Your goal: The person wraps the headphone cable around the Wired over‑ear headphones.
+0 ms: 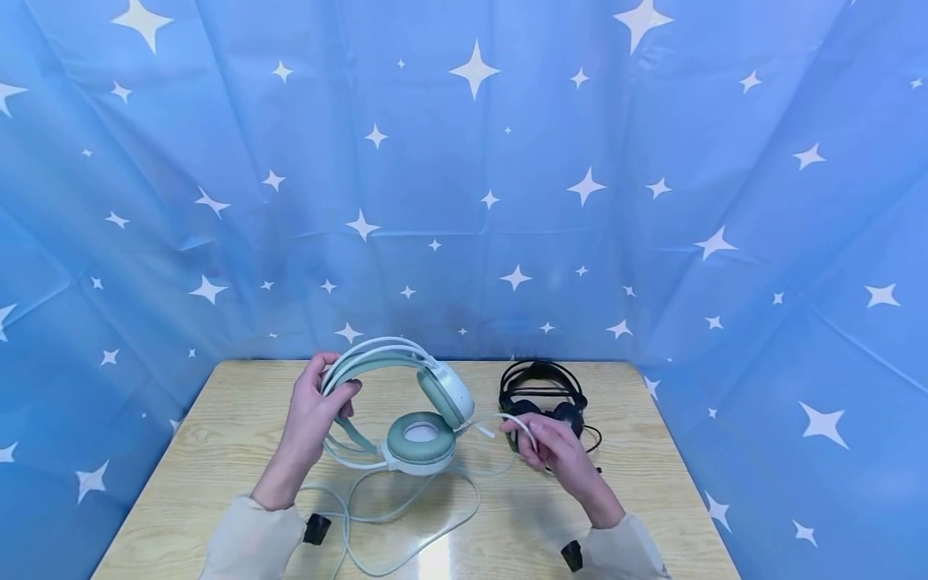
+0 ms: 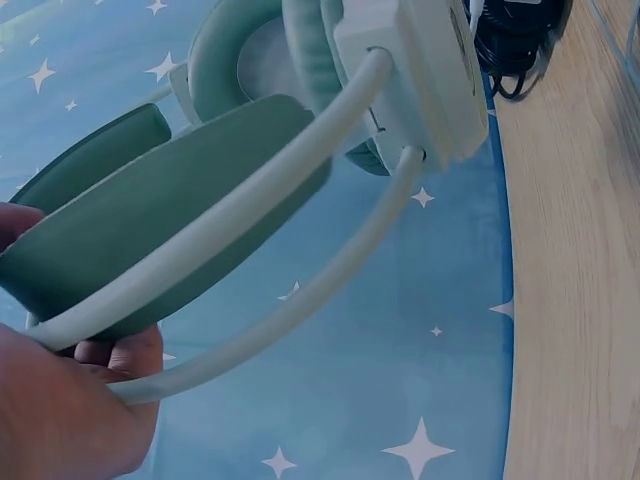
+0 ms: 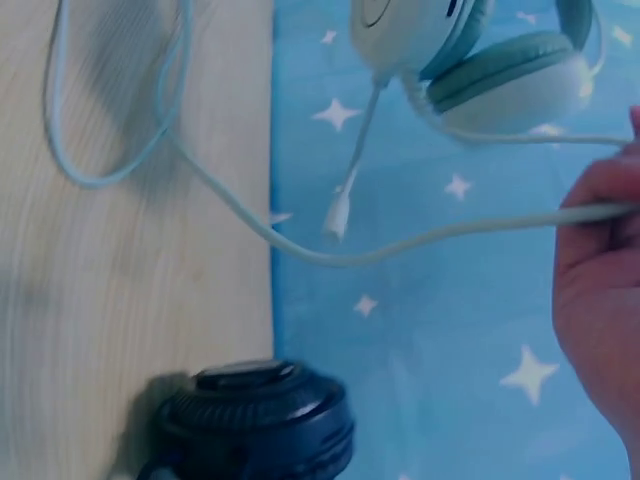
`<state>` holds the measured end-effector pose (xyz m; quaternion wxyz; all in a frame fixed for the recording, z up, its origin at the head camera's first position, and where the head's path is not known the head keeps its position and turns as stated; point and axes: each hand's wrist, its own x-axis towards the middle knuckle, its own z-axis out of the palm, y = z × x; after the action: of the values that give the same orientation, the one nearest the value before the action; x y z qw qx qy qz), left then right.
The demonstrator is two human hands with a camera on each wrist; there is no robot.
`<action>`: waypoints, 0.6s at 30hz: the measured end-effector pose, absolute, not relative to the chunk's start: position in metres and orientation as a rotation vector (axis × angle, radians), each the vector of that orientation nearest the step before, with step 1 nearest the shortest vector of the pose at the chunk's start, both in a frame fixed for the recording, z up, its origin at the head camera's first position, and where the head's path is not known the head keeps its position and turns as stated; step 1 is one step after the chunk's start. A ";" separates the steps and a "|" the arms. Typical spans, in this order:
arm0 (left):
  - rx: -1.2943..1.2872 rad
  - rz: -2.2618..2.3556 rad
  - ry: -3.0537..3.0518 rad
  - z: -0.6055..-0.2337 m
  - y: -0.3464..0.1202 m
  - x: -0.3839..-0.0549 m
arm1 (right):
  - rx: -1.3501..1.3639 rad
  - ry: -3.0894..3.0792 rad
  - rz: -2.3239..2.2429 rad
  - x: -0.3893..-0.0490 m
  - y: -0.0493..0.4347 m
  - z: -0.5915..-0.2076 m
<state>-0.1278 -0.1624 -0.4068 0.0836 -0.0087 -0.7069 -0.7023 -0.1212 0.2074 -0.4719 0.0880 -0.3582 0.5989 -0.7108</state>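
My left hand (image 1: 319, 403) grips the headband of a white and green headset (image 1: 420, 439), tilted on its side over the table. In the left wrist view the fingers wrap the white headband tubes (image 2: 290, 310) and the green inner strap (image 2: 170, 210). My right hand (image 1: 554, 451) pinches the headset's pale cable (image 3: 430, 240) a short way from the earcup. A small white microphone boom (image 3: 340, 210) sticks out from that earcup. The rest of the cable lies in loose loops (image 1: 413, 515) on the table in front of me.
A black headset (image 1: 540, 395) stands at the back right of the wooden table (image 1: 239, 451), partly behind my right hand. Its thin black cord (image 1: 596, 439) curls beside it. A blue curtain with white stars (image 1: 435, 161) encloses the back and sides.
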 end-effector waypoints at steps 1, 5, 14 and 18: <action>-0.013 -2.090 -2.105 -0.407 -0.162 -0.128 | -1.109 1.745 -2.106 -0.120 0.205 -0.469; 0.023 -2.145 -1.990 -0.406 -0.162 -0.128 | -1.244 1.563 -2.117 -0.119 0.200 -0.460; 0.041 -1.968 -1.823 -0.405 -0.161 -0.128 | -1.184 1.512 -2.041 -0.118 0.199 -0.446; 0.047 -1.755 -1.854 -0.405 -0.161 -0.127 | -1.156 1.718 -1.920 -0.117 0.199 -0.447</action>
<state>-0.1273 -0.1608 -0.4046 0.2899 0.0177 -0.6951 -0.6577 -0.1166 0.1992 -0.4465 0.1580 -0.4043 0.6007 -0.6713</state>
